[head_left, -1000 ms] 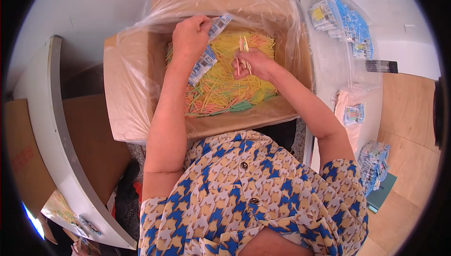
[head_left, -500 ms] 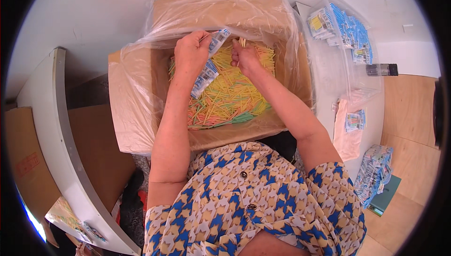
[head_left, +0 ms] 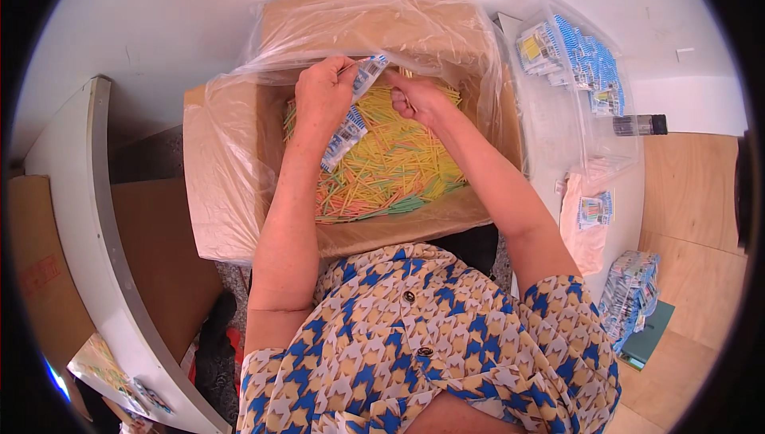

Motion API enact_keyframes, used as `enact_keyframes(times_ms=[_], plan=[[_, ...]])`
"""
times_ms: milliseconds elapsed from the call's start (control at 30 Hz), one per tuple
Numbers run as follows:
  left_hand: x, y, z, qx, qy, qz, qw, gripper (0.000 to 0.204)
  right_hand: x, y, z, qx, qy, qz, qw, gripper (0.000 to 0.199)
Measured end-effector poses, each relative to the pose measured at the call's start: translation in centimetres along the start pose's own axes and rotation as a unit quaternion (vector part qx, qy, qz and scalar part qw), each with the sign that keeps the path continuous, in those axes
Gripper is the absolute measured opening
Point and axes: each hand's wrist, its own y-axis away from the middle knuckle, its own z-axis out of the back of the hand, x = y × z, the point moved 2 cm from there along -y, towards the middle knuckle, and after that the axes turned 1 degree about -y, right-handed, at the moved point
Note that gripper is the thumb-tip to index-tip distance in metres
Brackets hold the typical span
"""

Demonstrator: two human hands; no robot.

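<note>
My left hand pinches a small clear packet with blue-striped edges above the far part of a carton. A second packet of the same kind shows beside my left wrist; whether it hangs from the hand or lies on the pile is unclear. My right hand is closed close to the first packet's right side, fingers curled, with thin yellow sticks showing at its fingertips. Beneath both hands, loose thin sticks in yellow, pink and green fill the plastic-lined cardboard carton.
On the right, a clear plastic bin holds several blue-edged packets. A pink cloth with a packet on it lies nearer. Bundled packets sit beside a green box. A white panel stands at left.
My right hand has turned and shifted slightly, its fingertips now nearer the packet; the yellow sticks in it show less. My left hand keeps its hold on the packet.
</note>
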Motion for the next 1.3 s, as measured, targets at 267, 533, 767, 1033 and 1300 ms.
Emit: enact_keyframes(times_ms=[267,533,767,1033,1300], plan=[[0.5,0.1,0.1,-0.005,0.010,-0.005,1.000,0.015,-0.9,0.5,-0.3,0.033,-0.054,0.026,0.998,0.019],[0.3,-0.2,-0.1,-0.004,-0.024,-0.017,1.000,0.015,-0.9,-1.6,-0.6,0.056,-0.094,-0.060,0.992,0.026],[1.5,-0.1,-0.6,0.089,0.319,0.125,0.935,0.014,0.7,6.6,-1.4,0.078,-0.128,0.035,0.988,0.033],[-0.3,1.6,-1.6,0.295,0.386,0.136,0.864,0.019,3.4,8.6,-0.7,-0.102,-0.215,0.320,0.917,0.032],[-0.1,2.0,-2.6,0.266,0.382,0.089,0.880,0.020,4.0,11.3,0.5,-0.140,-0.092,0.323,0.931,0.029]])
